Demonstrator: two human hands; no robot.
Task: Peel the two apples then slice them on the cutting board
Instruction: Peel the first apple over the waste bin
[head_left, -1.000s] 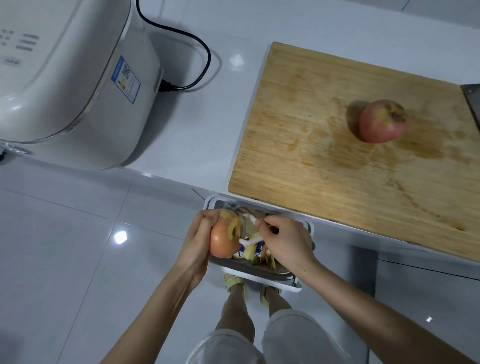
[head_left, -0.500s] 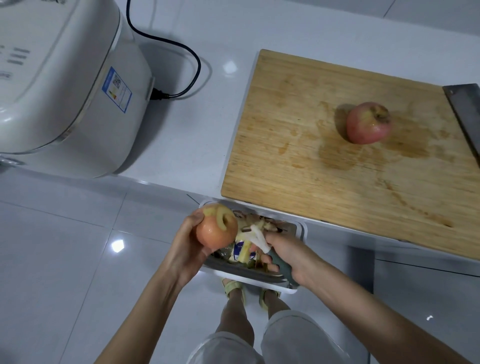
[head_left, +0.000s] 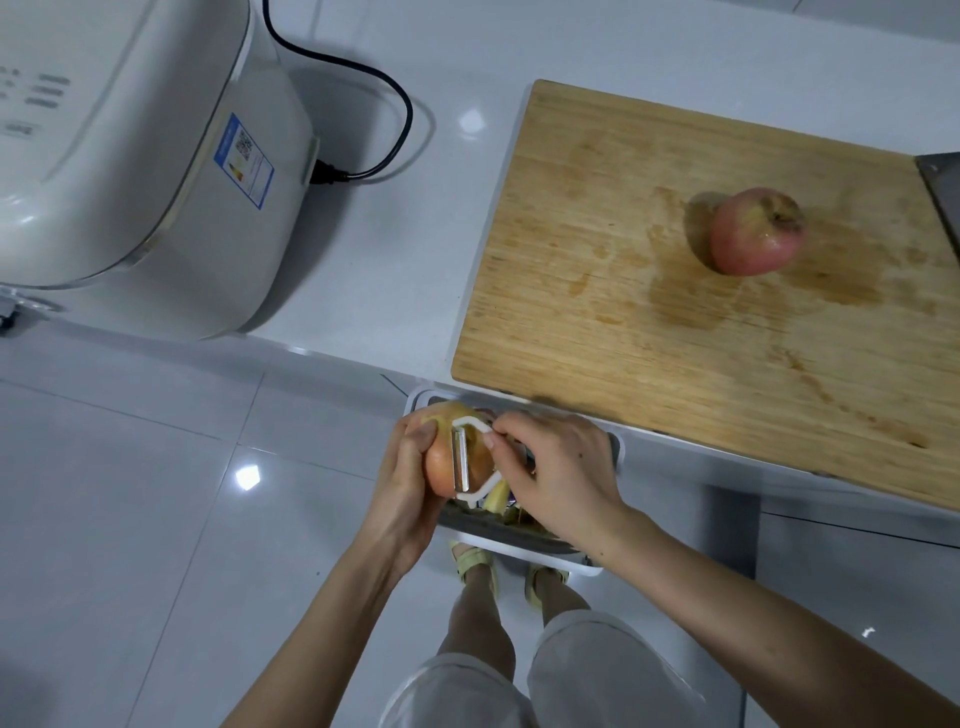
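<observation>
My left hand (head_left: 404, 483) grips a partly peeled apple (head_left: 442, 464) over a bin below the counter edge. My right hand (head_left: 561, 475) holds a white peeler (head_left: 464, 461) with its metal blade laid flat against the apple's skin. A second, unpeeled red apple (head_left: 756, 231) sits on the wooden cutting board (head_left: 597, 291) at the upper right, apart from both hands.
A white bin (head_left: 519, 540) with peelings stands on the floor under my hands. A large white appliance (head_left: 124, 156) with a black cable (head_left: 374, 104) fills the counter's left. A cleaver blade (head_left: 943, 182) lies at the board's right edge. My feet and knees are below.
My right hand has come back up from the bin and set the peeler blade on the apple again. The left hand has turned the apple slightly.
</observation>
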